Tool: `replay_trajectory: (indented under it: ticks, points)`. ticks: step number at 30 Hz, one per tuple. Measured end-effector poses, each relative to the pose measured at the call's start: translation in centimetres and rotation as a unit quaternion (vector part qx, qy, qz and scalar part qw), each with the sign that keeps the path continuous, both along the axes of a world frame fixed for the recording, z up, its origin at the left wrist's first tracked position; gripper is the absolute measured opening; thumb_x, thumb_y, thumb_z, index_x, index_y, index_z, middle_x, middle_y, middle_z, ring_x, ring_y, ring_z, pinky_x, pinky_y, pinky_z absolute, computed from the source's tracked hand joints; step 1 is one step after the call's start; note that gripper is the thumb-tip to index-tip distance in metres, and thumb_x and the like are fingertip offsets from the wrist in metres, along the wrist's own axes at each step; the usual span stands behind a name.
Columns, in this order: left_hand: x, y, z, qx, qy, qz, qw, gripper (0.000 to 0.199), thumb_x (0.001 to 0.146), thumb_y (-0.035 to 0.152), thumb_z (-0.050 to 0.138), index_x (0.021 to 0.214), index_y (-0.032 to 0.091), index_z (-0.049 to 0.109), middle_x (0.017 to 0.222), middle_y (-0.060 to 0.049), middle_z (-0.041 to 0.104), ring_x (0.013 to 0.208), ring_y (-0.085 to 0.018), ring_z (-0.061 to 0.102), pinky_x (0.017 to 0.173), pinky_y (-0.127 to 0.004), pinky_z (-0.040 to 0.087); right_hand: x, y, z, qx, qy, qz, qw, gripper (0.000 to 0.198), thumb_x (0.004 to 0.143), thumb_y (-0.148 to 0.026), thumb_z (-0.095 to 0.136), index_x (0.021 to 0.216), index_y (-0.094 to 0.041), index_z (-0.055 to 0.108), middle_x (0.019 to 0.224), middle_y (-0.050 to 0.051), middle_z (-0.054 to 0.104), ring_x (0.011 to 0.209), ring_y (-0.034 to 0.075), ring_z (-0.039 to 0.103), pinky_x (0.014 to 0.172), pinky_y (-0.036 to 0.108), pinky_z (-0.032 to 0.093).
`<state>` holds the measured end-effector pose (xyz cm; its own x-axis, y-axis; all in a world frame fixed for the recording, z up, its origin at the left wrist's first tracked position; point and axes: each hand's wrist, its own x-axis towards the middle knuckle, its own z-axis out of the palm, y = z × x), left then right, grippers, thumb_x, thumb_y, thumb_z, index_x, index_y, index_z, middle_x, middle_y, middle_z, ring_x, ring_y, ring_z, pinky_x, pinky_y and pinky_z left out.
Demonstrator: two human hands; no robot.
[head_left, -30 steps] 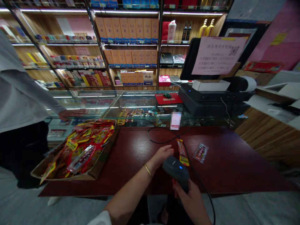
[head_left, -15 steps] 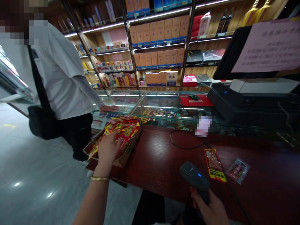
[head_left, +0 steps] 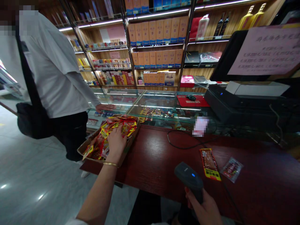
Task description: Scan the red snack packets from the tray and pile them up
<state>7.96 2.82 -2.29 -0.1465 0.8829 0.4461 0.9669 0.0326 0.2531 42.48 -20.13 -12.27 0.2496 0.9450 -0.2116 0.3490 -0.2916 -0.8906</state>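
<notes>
My left hand [head_left: 116,142] reaches into a cardboard box [head_left: 132,145] filled with small red and yellow snack packets [head_left: 103,136]. Its fingers lie stretched over the packets, the tips partly hidden among them; none is lifted. In my right hand [head_left: 204,206], closed round the handle, is a dark barcode scanner [head_left: 189,179] with a lit blue light, held above the front of the brown table. Right of the scanner, a red and yellow snack packet [head_left: 210,165] lies flat, with a smaller clear-edged packet [head_left: 232,169] beside it.
A dark cable [head_left: 178,147] curls across the brown table [head_left: 154,162]. Behind are a glass counter [head_left: 159,100], a mouse [head_left: 191,97] on a red mat and a monitor [head_left: 232,56]. At left stands a person in white [head_left: 56,72], one hand on the glass.
My left hand has shifted right and slightly farther over the packets in the box. The scanner stays in my right hand. The whole view has moved slightly.
</notes>
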Motion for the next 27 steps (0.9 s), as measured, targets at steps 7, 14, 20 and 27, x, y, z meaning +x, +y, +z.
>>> replay_trajectory:
  ticks: [7, 14, 20, 27]
  points:
    - [5.0, -4.3, -0.8, -0.075, -0.315, -0.236, 0.916, 0.059, 0.080, 0.017, 0.053, 0.139, 0.022, 0.057, 0.139, -0.006, 0.064, 0.126, -0.024, 0.060, 0.111, -0.040, 0.045, -0.2, 0.2, 1.2, 0.016, -0.004, -0.030, 0.999, 0.047, 0.082, -0.065, 0.059, 0.081, -0.020, 0.072, 0.061, 0.004, 0.071, 0.058, 0.024, 0.067, 0.057, 0.032, 0.052]
    - [9.3, -7.5, -5.2, -0.249, -0.492, -0.274, 0.788, 0.037, 0.076, 0.031, 0.066, 0.111, 0.016, 0.065, 0.102, -0.007, 0.076, 0.094, -0.022, 0.072, 0.086, -0.035, 0.057, -0.3, -0.6, 3.2, 0.027, -0.030, -0.013, 0.999, 0.040, 0.084, -0.059, 0.061, 0.085, -0.020, 0.072, 0.068, 0.004, 0.072, 0.066, 0.024, 0.066, 0.067, 0.032, 0.050]
    - [9.4, -7.8, -3.5, -0.287, -0.568, -0.233, 0.735, 0.038, 0.074, 0.038, 0.071, 0.104, 0.015, 0.071, 0.099, -0.007, 0.075, 0.085, -0.020, 0.070, 0.072, -0.029, 0.056, -0.2, -1.0, 3.6, 0.024, -0.040, 0.021, 0.999, 0.037, 0.087, -0.053, 0.060, 0.094, -0.020, 0.074, 0.074, 0.005, 0.075, 0.069, 0.025, 0.068, 0.069, 0.032, 0.049]
    - [9.6, -7.4, -2.7, -0.300, -0.591, -0.195, 0.723, 0.037, 0.066, 0.035, 0.072, 0.096, 0.014, 0.072, 0.083, -0.003, 0.070, 0.067, -0.015, 0.062, 0.055, -0.023, 0.050, -0.5, -1.3, 3.8, 0.031, -0.048, 0.059, 0.997, 0.029, 0.090, -0.044, 0.064, 0.104, -0.021, 0.075, 0.089, 0.006, 0.079, 0.080, 0.026, 0.071, 0.077, 0.031, 0.050]
